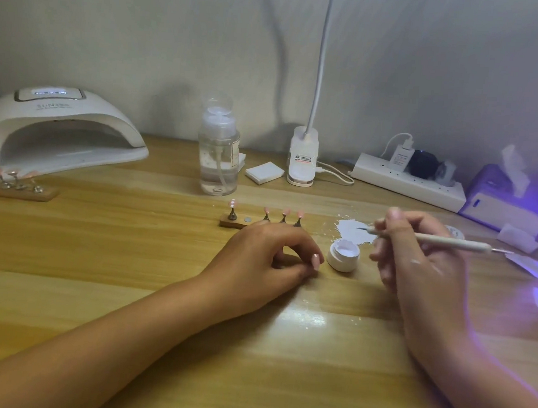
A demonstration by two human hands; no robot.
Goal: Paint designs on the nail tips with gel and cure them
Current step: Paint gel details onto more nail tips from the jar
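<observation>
An open white gel pot (343, 255) stands on the wooden table (162, 260). Just left of the pot, the left hand (267, 254) rests on the table with its fingers curled, thumb and forefinger pinching what looks like a pink nail tip (315, 260). Right of the pot, the right hand (417, 255) grips a slim liner brush (434, 240) between thumb and fingers. The brush's dark tip lies over a smeared white gel patch (353, 231) directly behind the pot. Behind and left of the pot, a wooden holder (233, 223) carries four pink tips (285, 211) on small stands. Far left of the pot sits a white curing lamp (59, 131), and a clear pump bottle (219, 149) stands further behind the pot.
</observation>
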